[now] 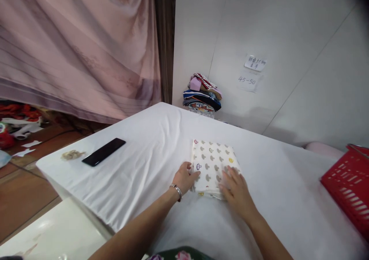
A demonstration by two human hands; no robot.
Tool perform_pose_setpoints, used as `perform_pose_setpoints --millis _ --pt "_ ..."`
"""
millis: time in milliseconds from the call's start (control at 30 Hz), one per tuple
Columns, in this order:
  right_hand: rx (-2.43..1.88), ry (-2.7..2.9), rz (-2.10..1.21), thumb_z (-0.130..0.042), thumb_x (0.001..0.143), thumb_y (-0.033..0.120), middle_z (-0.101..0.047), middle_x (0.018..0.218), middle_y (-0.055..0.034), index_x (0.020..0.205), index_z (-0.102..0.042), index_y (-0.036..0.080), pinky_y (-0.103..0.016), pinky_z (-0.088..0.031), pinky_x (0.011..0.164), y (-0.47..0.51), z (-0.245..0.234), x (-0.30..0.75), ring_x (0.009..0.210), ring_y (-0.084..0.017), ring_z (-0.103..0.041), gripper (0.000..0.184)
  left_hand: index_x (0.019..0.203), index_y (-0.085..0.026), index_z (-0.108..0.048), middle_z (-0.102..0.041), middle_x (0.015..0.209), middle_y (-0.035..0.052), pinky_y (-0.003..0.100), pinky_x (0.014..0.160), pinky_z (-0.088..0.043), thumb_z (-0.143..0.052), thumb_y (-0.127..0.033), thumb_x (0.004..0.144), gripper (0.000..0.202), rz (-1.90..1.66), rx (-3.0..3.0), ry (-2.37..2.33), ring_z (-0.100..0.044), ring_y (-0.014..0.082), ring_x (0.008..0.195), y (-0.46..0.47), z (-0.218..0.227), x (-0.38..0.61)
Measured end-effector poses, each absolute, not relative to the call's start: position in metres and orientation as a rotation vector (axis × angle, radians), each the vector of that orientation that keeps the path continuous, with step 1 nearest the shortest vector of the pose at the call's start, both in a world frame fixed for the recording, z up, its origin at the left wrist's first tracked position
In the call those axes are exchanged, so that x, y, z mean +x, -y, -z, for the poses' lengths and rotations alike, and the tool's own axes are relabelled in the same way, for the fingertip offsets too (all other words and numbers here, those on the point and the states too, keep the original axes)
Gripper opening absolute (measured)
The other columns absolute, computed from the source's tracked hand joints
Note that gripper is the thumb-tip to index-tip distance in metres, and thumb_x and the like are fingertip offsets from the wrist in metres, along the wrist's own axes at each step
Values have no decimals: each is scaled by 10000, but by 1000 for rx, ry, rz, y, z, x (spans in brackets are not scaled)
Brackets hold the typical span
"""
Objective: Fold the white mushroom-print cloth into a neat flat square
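On the white-covered table lies a folded cloth (pixel 213 164), white with grey mushroom prints and a few purple and yellow ones. My left hand (pixel 186 178) touches its left edge, thumb over the top and the other fingers curled at the side, partly hidden. A silver bracelet (pixel 177 190) circles that wrist. Flat on the cloth's right front part rests my right hand (pixel 238 194), its fingers stretched out. Layers of the fold show along the near edge.
A black phone-like slab (pixel 104 152) and a small beige clump (pixel 72 155) lie on the table (pixel 144 156) at left. A red basket (pixel 346 179) stands at right. Folded fabrics (pixel 203 94) are stacked beyond the far edge, by the wall. A pink curtain (pixel 86 52) hangs at left.
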State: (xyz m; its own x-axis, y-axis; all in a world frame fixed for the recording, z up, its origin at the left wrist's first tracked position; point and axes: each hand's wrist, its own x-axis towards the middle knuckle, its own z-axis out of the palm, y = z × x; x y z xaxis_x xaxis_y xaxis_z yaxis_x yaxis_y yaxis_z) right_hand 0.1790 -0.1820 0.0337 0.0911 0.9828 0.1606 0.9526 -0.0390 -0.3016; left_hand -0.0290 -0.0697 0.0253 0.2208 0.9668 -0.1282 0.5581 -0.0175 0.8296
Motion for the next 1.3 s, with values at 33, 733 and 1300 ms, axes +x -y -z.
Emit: perform_pose_setpoints --millis 33,733,1300 --pt "-2103 1790 -129 -374 861 473 -239 1466 -73 1313 -428 206 -453 -194 1080 184 -32 188 1352 -258 -157 528 1113 -205 -479 -601 1042 53 238 669 -439 -612 -430 705 484 -625 1686 -1441 -604 152 780 69 -25 -29" --pt "-2120 1632 -252 -368 858 479 -150 1493 -21 1330 -410 225 -422 -188 1094 195 -40 195 1369 -238 -67 538 1278 -177 -420 -343 1408 96 370 1071 -265 -527 -232 756 536 -594 2387 -1227 -301 235 1300 63 -35 -28" --pt "-2191 1877 -134 -311 885 467 -174 1487 -75 1353 -356 176 -426 -102 1086 128 -51 198 1369 -234 -52 553 1307 -219 -423 -249 1463 69 493 1091 -69 -476 -527 790 603 -309 2561 -1124 -137 268 1359 39 -53 8"
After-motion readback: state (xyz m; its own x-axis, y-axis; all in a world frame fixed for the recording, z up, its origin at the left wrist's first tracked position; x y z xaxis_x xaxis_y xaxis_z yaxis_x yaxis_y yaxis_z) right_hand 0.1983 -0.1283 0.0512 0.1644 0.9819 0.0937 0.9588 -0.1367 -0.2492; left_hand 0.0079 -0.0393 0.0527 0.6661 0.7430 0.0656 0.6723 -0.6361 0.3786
